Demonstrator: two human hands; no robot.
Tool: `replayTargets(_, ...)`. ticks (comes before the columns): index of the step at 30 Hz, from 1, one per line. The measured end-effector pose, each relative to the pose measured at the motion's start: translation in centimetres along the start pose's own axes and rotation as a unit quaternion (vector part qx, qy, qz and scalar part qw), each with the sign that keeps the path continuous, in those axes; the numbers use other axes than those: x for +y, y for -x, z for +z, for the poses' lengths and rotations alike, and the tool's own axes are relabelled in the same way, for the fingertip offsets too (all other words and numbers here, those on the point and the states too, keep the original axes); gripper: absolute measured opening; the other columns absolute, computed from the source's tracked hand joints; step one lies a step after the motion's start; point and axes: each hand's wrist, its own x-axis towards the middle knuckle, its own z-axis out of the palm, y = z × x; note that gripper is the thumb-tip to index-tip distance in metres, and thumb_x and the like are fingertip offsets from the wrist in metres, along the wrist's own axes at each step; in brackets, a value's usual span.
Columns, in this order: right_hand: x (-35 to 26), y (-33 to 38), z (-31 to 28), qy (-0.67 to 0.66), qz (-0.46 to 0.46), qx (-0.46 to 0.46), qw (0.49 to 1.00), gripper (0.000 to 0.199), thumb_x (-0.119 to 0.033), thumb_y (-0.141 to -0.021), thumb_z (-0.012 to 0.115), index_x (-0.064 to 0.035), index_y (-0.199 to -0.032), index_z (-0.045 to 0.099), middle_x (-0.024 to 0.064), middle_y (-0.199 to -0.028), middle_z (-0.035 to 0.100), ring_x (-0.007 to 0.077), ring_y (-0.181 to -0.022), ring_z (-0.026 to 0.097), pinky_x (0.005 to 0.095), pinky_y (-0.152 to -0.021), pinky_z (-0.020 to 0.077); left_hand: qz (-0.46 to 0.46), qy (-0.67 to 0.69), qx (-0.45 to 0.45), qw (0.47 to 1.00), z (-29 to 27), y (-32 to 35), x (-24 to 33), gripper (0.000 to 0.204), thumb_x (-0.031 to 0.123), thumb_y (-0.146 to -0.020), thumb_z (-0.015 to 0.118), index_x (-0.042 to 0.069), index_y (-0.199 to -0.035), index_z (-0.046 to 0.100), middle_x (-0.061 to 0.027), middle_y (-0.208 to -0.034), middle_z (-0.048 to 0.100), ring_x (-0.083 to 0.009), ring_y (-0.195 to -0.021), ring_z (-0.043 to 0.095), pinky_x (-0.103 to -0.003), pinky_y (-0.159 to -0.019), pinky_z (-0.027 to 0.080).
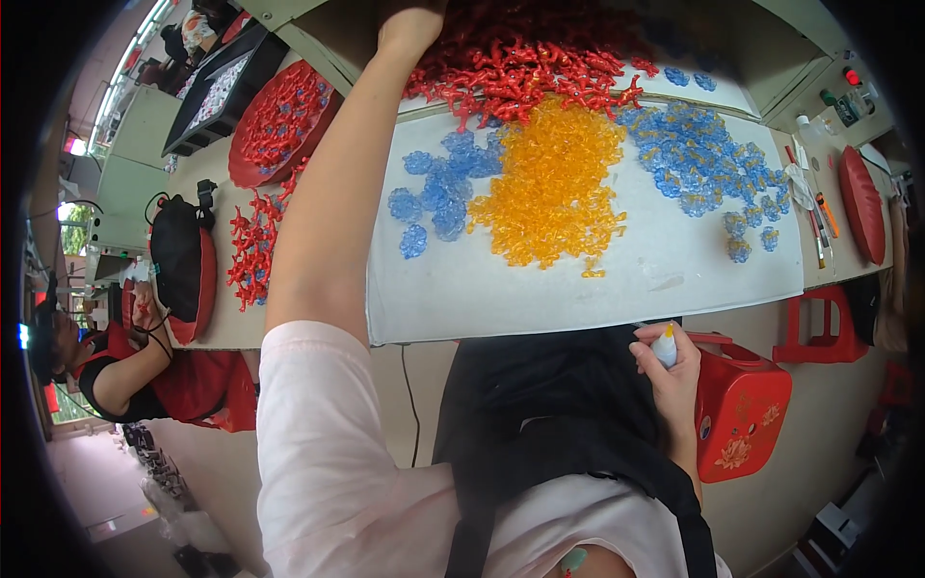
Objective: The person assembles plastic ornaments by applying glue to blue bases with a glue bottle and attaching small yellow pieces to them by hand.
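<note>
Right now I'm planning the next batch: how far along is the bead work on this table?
Done, by the look of it: yellow pieces and blue pieces lie in separate heaps on the white board. In hand: the left hand reaches into the red pile; the right hand grips a small bottle. Left: a large red pile.

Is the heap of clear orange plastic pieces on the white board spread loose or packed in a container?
Spread loose: the clear orange plastic pieces lie scattered directly on the white board, with no container around them.
</note>
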Motion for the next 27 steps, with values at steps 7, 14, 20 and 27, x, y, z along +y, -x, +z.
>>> replayTargets(7,-0.2,0.1,0.0,-0.01,0.024,-0.034,0.999,0.014,-0.004,-0.075,0.067,-0.0003,-0.086,0.06,0.0037,-0.078,0.062,0.0092,-0.072,0.055,0.0225,-0.068,0.0432,0.089,0.052,-0.102,0.989,-10.3,17.8,8.6,0.02,0.028,-0.08,0.062,0.009,-0.084,0.067,-0.0134,-0.072,0.063,-0.0318,-0.072,0.061,-0.041,-0.067,0.048)
replayTargets(14,-0.8,0.6,0.6,0.003,-0.007,-0.039,0.999,0.014,-0.005,-0.075,0.067,-0.0008,-0.087,0.061,0.004,-0.079,0.062,0.01,-0.073,0.057,0.0234,-0.068,0.0439,0.203,0.07,-0.025,0.976,-7.4,18.1,8.3,0.021,0.02,-0.081,0.061,0.01,-0.098,0.066,-0.0096,-0.085,0.058,-0.0276,-0.085,0.055,-0.038,-0.075,0.043)
replayTargets(20,-0.7,1.0,0.5,0.001,0.018,-0.023,1.0,0.014,-0.006,-0.075,0.068,-0.0008,-0.086,0.061,0.0038,-0.077,0.061,0.01,-0.072,0.057,0.0231,-0.067,0.0432,0.211,0.002,0.0,0.977,-7.2,19.3,9.0,0.022,0.023,-0.082,0.059,0.013,-0.102,0.064,-0.0088,-0.089,0.058,-0.0255,-0.088,0.054,-0.038,-0.075,0.041)
replayTargets(27,-0.7,0.7,0.8,0.007,0.005,-0.039,0.999,0.013,-0.006,-0.075,0.067,-0.0009,-0.086,0.062,0.0039,-0.077,0.061,0.01,-0.072,0.056,0.0228,-0.067,0.043,0.176,-0.052,0.019,0.983,-6.6,20.1,8.3,0.028,0.032,-0.081,0.06,0.008,-0.095,0.061,-0.0084,-0.087,0.056,-0.0252,-0.085,0.054,-0.039,-0.072,0.04)
